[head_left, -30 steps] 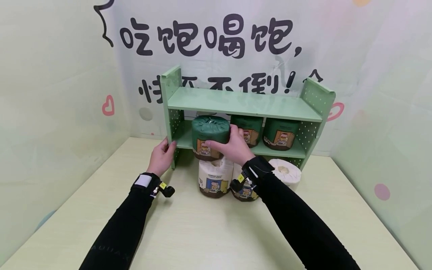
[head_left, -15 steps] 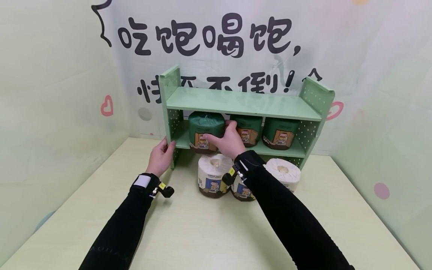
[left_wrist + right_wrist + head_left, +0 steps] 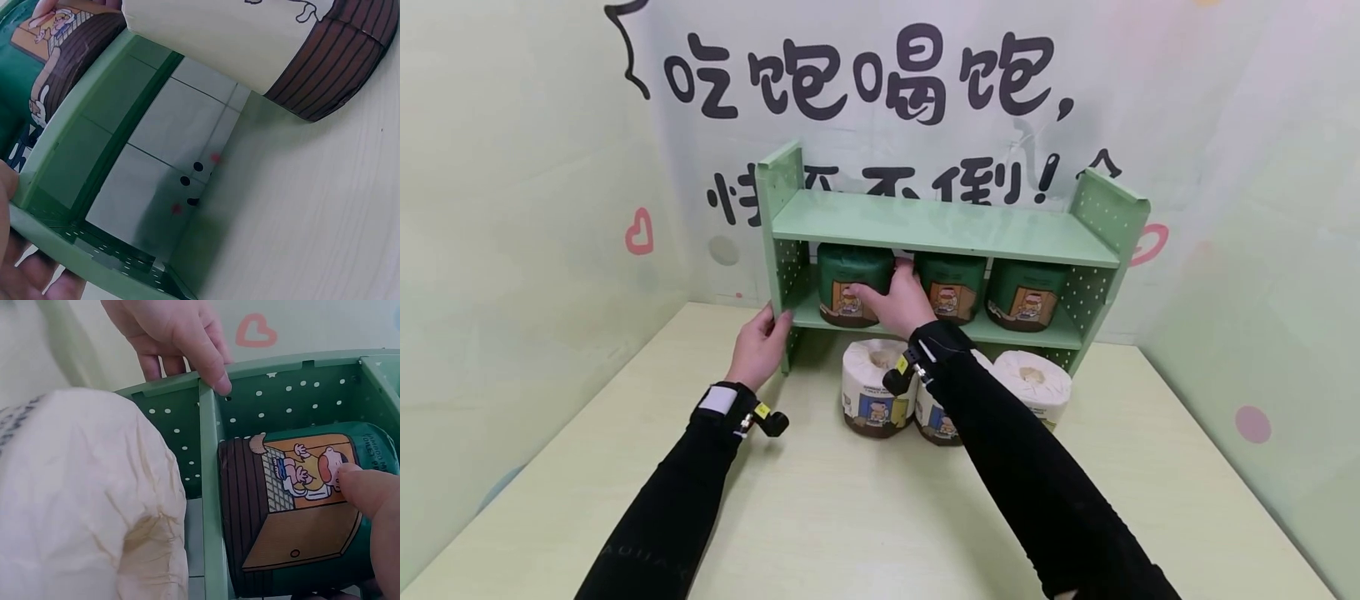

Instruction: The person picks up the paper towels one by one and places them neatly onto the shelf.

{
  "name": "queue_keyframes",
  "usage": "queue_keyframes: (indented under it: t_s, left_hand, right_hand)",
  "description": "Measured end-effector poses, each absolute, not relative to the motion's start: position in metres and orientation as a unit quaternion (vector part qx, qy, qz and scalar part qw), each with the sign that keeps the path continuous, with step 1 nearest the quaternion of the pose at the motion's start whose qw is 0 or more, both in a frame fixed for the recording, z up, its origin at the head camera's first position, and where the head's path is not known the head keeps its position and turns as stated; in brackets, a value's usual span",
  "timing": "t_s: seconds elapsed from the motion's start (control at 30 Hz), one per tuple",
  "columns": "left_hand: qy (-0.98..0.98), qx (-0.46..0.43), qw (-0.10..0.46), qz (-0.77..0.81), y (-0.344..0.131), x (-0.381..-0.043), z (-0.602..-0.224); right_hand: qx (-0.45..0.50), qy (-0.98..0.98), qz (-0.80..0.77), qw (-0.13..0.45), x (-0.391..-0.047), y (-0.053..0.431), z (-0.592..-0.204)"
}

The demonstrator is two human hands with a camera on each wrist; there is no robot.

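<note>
In the head view, my right hand (image 3: 904, 304) grips a green-wrapped toilet paper roll (image 3: 844, 271) at the left end of the middle board of a green shelf rack (image 3: 940, 223). Its thumb lies on the printed front, as the right wrist view also shows; the other fingers are mostly hidden. The roll (image 3: 312, 550) stands upright between the boards. My left hand (image 3: 756, 350) holds the rack's left side panel, thumb on the front edge and fingers on the outer side. Two more green rolls, a middle one (image 3: 953, 287) and a right one (image 3: 1027, 296), stand on the same board.
Three white toilet paper rolls stand on the table (image 3: 820, 508) before the rack: a left one (image 3: 878, 408), a middle one (image 3: 936, 421) partly behind my right wrist, and a right one (image 3: 1033, 387). A printed wall (image 3: 880, 146) stands behind the rack.
My right hand has moved the green roll back and slightly left, from in front of the middle board to under the top board. My left hand stays on the side panel.
</note>
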State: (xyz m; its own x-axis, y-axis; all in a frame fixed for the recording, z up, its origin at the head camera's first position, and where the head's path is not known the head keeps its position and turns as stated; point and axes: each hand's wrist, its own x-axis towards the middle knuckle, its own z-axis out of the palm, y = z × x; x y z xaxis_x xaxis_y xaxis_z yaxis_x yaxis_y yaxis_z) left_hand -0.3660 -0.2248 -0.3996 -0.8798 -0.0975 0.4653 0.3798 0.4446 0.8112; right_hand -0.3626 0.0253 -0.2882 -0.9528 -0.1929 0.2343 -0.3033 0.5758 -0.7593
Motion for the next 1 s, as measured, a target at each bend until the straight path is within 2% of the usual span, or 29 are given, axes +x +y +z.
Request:
queue_keyframes:
  t_s: [1.0]
  left_hand:
    - [-0.813,-0.087,0.22,-0.531,-0.225,-0.362,-0.397]
  right_hand:
    - [0.121,-0.901,0.409,0.078,-0.383,0.01,-0.288]
